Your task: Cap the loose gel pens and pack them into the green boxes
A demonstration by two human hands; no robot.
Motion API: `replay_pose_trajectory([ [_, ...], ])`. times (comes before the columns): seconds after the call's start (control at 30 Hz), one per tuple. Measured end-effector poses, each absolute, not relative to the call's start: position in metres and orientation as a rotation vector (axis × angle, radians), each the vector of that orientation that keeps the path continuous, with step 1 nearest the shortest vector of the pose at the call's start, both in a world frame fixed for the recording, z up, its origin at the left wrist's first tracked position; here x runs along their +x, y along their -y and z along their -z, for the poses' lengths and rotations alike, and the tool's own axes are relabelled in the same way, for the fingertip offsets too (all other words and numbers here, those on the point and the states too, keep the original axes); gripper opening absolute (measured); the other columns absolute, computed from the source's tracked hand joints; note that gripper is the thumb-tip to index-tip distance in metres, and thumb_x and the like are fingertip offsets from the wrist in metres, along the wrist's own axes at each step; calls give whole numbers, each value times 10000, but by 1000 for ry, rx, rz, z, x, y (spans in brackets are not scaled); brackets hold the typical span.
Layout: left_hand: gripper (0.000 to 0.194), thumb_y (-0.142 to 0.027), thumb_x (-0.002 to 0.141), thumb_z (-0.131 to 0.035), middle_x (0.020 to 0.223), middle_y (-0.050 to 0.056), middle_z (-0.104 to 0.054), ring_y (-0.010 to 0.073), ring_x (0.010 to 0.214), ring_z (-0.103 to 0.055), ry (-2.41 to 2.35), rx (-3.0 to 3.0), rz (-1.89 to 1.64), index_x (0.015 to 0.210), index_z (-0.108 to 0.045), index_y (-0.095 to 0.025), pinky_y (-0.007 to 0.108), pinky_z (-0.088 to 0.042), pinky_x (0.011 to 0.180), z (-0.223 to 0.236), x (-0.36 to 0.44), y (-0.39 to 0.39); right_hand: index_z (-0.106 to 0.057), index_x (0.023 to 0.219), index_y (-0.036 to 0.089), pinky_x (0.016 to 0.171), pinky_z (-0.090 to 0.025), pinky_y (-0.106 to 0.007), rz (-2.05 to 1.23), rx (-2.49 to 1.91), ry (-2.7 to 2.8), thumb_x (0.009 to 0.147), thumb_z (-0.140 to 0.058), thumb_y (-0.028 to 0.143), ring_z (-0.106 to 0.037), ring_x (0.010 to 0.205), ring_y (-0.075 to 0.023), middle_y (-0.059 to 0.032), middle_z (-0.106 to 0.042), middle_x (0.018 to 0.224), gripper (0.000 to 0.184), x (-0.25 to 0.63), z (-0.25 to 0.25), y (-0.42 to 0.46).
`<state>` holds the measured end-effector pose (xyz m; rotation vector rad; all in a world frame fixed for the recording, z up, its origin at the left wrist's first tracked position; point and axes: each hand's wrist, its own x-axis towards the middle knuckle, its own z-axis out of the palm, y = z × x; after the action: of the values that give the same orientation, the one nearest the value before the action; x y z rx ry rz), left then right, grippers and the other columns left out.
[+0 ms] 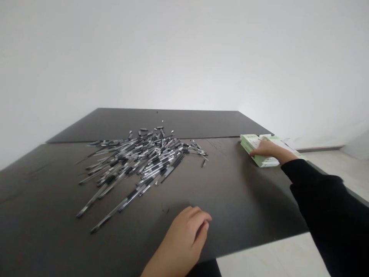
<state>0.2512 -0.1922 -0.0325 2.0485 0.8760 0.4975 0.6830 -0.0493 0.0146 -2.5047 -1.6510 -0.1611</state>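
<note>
My right hand [264, 149] reaches to the right side of the table, its fingers and thumb gripping a green-and-white cardboard box [250, 143]. A second similar box [281, 142] lies right beside it, partly covered by my wrist. Near the front edge, my left hand [188, 232] rests low over the table with its fingers curled and the thumb close to the index finger; nothing shows in it. To the left of centre spreads a heap of clear pens with black grips [144, 157], lying in many directions.
The dark table [225, 184] has a seam across its far part and meets a white wall [173, 54]. Short black pen parts [160, 127] lie scattered behind the heap, and a small loose piece [203, 163] lies to its right. Pale floor [273, 256] shows beyond the front edge.
</note>
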Motion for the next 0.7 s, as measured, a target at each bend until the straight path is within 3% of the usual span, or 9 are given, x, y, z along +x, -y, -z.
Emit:
replay_pose_trajectory([
  [0.07,249,-152,985,-477,1016,52,-701,208,989,-627,-878,2062,-490,1057,-711,-200,325,-471,883,31,253,192,-687,1074,-180,642,-434,-372,36,-2645,1629,674,-808,352,-691,780,-325,-370,-694,925,676,677,-11,49],
  [0.13,243,-156,988,-484,1015,53,-703,203,984,-627,-869,2095,-494,1065,-712,-189,318,-474,883,30,254,193,-611,1215,-208,749,-439,-413,-3,-2751,1595,763,-748,381,-675,1016,-404,-457,-621,1137,755,670,-11,53],
  [0.2,238,-159,997,-482,1017,51,-702,194,988,-629,-844,2151,-506,1064,-708,-182,301,-476,890,28,251,193,-410,1424,-210,865,-407,-485,144,-2782,1565,833,-689,447,-541,1268,-492,-516,-460,1347,927,660,-15,59],
  [0.27,240,-166,1009,-470,1036,50,-703,187,990,-633,-823,2239,-508,1070,-701,-187,291,-478,891,24,242,193,-260,1538,-129,919,-381,-534,397,-2715,1570,882,-618,533,-432,1374,-526,-494,-378,1442,999,648,-19,67],
  [0.33,240,-179,1016,-466,1052,47,-707,189,975,-640,-835,2344,-497,1081,-695,-202,298,-478,882,16,223,190,-282,1560,-33,908,-421,-515,417,-2580,1628,895,-582,517,-523,1308,-487,-431,-465,1416,914,631,-22,77],
  [0.4,234,-191,1018,-468,1037,44,-710,195,957,-644,-917,2413,-522,1085,-692,-210,314,-477,879,6,194,185,-428,1494,43,880,-477,-447,175,-2433,1706,868,-582,390,-674,1101,-385,-316,-644,1269,732,606,-20,88],
  [0.47,240,-174,1014,-455,1039,54,-703,202,977,-641,-1151,2380,-661,1077,-685,-199,326,-477,896,-2,159,178,-619,1315,130,860,-504,-393,-103,-2284,1773,822,-563,303,-730,920,-300,-185,-752,1080,526,574,-15,104],
  [0.57,164,-182,984,-511,1008,68,-687,223,962,-633,-1551,2279,-780,1021,-670,-177,349,-484,882,-4,111,168,-737,1101,191,752,-517,-379,-372,-2077,1894,801,-536,384,-726,757,-264,-97,-768,874,410,518,-5,131],
  [0.7,135,-249,957,-584,1047,80,-688,280,1031,-618,-1880,2247,-601,1032,-675,-184,418,-472,930,14,76,162,-761,1085,158,574,-468,-328,-553,-1779,2068,814,-508,439,-611,543,-199,-53,-693,686,465,448,-1,158],
])
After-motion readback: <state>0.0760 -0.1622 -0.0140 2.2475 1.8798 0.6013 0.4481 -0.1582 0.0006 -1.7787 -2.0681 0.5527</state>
